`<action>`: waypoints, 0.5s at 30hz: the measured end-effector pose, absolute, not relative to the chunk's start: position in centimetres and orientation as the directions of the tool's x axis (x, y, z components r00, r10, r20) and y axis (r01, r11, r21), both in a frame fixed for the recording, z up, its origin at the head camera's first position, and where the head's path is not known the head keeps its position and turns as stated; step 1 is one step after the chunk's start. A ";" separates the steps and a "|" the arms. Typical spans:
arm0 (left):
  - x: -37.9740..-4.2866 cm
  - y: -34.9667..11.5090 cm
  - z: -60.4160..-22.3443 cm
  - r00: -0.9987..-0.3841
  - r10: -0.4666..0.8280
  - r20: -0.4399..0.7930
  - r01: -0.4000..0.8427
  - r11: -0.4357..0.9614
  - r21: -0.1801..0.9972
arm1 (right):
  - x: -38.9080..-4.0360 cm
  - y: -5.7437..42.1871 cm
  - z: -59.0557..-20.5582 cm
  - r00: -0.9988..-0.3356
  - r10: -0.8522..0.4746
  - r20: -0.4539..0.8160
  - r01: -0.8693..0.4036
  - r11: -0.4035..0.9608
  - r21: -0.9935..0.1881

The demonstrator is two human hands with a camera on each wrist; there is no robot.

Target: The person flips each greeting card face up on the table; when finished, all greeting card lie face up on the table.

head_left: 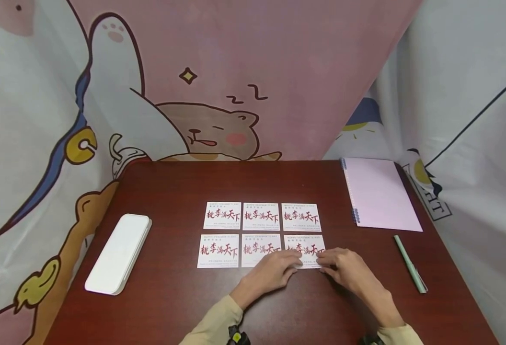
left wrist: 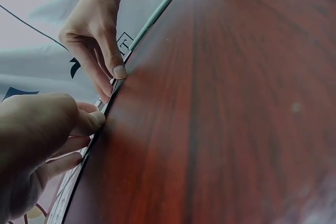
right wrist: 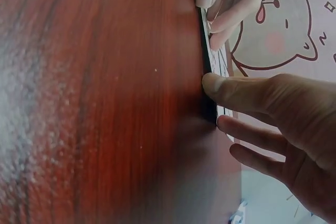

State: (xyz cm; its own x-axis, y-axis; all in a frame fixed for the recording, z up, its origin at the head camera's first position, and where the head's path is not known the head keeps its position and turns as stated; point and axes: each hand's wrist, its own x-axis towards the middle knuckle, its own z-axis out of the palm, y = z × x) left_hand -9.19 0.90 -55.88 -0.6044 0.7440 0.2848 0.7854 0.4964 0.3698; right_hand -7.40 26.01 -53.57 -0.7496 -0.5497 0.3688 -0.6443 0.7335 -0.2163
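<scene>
Several square white cards with red Chinese characters lie in two rows of three. Both hands are at the near right card (head_left: pixel 305 244). My left hand (head_left: pixel 274 269) holds its near left corner, thumb at the near edge and fingertips on top, its knuckles overlapping the near middle card (head_left: pixel 259 247). With thumb and fingertips, my right hand (head_left: pixel 351 270) grips the same card at its near right corner. In the right wrist view, the right thumb (right wrist: pixel 214 85) presses the card's edge, and a dark band shows along that edge. The near left card (head_left: pixel 218 251) lies flat, untouched.
A white case (head_left: pixel 118 254) stands on the left of the dark red table (head_left: pixel 171 306). At the right are a pink spiral notebook (head_left: pixel 382 194) and, nearer, a green pen (head_left: pixel 410 263). Printed curtains (head_left: pixel 296 72) hang behind and at both sides of the table.
</scene>
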 end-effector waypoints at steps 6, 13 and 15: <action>-9.1 0.8 -56.2 -0.611 0.741 0.279 0.779 0.500 0.378 | -7.4 25.8 -53.8 -0.766 -0.535 0.356 -0.627 0.743 -0.234; -8.5 0.3 -56.1 -0.582 0.743 0.331 0.804 0.466 0.369 | -7.2 25.3 -53.5 -0.798 -0.491 0.351 -0.589 0.760 -0.275; -8.2 -0.1 -55.7 -0.569 0.737 0.365 0.818 0.459 0.347 | -7.5 25.2 -53.1 -0.796 -0.478 0.372 -0.586 0.762 -0.276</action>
